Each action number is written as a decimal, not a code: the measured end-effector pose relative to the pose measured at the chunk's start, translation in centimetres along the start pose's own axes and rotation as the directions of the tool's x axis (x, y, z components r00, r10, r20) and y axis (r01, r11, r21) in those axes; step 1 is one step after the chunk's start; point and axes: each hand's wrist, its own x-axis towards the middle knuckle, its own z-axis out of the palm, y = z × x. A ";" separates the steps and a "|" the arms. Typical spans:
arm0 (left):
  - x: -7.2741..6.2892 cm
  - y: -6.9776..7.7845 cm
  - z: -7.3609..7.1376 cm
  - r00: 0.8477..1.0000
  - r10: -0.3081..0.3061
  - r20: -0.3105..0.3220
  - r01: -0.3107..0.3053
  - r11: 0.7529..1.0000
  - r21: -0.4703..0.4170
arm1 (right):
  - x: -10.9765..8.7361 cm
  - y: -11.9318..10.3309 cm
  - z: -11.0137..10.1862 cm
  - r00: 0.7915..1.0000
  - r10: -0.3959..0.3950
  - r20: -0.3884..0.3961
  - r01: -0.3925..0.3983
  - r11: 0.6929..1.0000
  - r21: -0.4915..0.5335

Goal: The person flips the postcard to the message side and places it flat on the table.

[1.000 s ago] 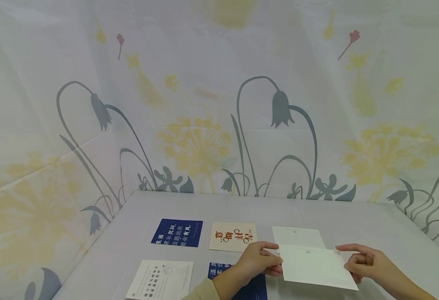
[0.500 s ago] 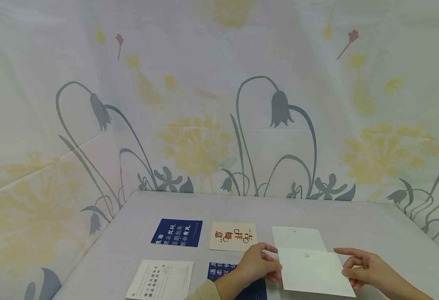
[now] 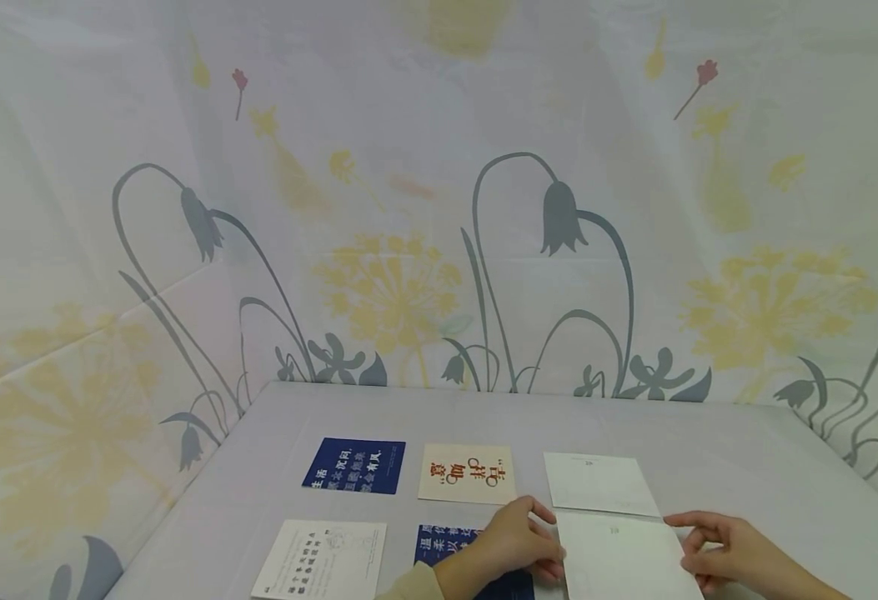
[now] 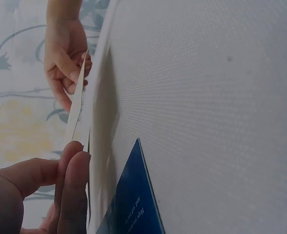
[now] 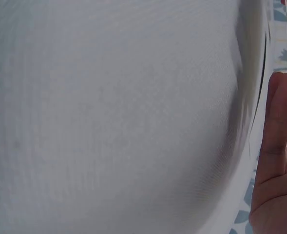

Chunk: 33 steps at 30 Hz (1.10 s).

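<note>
White card (image 3: 629, 557) has dropped nearer the desk (image 3: 378, 412); L hand (image 3: 517, 542) & R hand (image 3: 725, 552), fingers nearly closed, pinch opp. sides (long axis seemingly L–R), rear card (image 3: 599, 482) just beyond.

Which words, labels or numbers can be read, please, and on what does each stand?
"生活", "沉闷", "有风": far navy rectangular paper card; other characters faint
"吉祥如意": cream rectangular paper card
"每个冬天的句点 都是春暖花开": printed white rectangular paper card
"温柔": near navy rectangular paper card, partly covered
Too small or blurred: finer print, and marks on far plain white rectangular paper card and near plain white card
</note>
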 end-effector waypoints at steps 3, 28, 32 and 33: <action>0.0 -0.1 0.1 0.999 -0.025 0.020 0.024 1.000 0.010 | 0.1 0.3 0.1 0.999 0.022 0.023 -0.023 1.000 0.019; 0.4 -0.4 0.7 0.997 -0.074 -0.014 0.075 0.989 0.128 | 0.3 0.5 0.5 0.999 0.017 0.040 -0.017 1.000 -0.007; 0.4 -0.4 0.8 0.997 -0.075 -0.030 0.078 0.988 0.133 | 0.4 0.6 0.5 0.999 0.001 0.043 -0.001 1.000 -0.017; 0.4 -0.4 0.8 0.997 -0.074 -0.035 0.078 0.989 0.128 | 0.4 0.7 0.5 0.999 -0.002 0.045 0.002 1.000 -0.018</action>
